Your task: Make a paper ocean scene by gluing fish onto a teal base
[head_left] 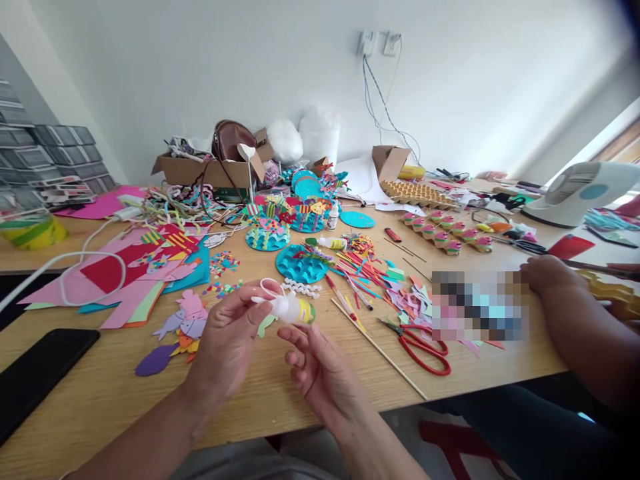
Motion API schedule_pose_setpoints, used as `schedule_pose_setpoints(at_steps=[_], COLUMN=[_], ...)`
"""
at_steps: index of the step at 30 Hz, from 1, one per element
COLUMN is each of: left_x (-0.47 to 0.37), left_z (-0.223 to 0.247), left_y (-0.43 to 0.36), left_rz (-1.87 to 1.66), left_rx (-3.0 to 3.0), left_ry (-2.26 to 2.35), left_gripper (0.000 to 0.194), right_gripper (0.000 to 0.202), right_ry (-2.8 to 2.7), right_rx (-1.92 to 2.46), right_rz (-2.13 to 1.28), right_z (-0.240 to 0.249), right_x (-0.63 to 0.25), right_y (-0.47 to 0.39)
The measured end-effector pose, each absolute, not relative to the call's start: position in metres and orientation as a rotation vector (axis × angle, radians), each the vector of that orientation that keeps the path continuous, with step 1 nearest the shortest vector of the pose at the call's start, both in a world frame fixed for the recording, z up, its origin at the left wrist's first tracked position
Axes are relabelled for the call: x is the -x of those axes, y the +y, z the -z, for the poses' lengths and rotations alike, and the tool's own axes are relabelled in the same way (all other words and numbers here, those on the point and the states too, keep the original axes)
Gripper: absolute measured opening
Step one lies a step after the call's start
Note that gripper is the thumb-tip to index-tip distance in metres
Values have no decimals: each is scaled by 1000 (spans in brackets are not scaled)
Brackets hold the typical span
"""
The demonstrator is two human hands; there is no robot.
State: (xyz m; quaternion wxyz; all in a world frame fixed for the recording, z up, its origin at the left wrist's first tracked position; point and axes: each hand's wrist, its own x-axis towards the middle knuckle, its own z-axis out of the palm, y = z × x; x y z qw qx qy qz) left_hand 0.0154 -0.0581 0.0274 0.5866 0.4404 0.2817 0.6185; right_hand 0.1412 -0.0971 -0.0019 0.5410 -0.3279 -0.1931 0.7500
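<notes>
Left hand [233,333] pinches a small squeeze bottle [299,311] by its white nozzle end, the bottle tipped almost onto its side above the table [110,400]. Right hand [325,373] is loosely spread, fingers curled, just under the bottle's base; whether its thumb touches I cannot tell.

Well left of the left hand lies a black phone [47,380]. Beyond it, a white cord [95,253] loops over coloured paper sheets [65,280]. Near that hand's left side sit fish cutouts [175,323]. Behind the held bottle are a white wavy strip [303,288] and a turquoise scalloped base [300,265]. Right of the right hand, a thin wooden stick [380,350] slants across; farther right come red-handled scissors [425,350], beside paper scraps [407,300]. Still farther right, another person's arm [565,327] reaches over the tabletop, a pixelated patch next to it.

Wood grain shows on the table. Grey boxes [67,147] are stacked far left; a pale wall [200,67] with sockets [367,43] stands ahead of both hands.
</notes>
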Motion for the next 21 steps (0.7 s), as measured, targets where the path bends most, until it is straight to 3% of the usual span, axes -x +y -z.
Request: schedule_pose_setpoints(at_steps=[9, 16, 21], left_x=[-10, -15, -15], left_z=[-30, -21, -14], left_y=[-48, -54, -58], left_rz=[-1200, -1145, -1190], left_rx=[-944, -936, -915], left_ry=[635, 676, 696], left_gripper=[9, 30, 31], right_gripper=[37, 36, 28], right_ry=[-993, -1091, -1627], right_rx=[879, 908, 1097], right_rz=[-1528, -1270, -866], right_z=[3, 8, 3], right_x=[-152, -133, -161], right_y=[-81, -78, -90])
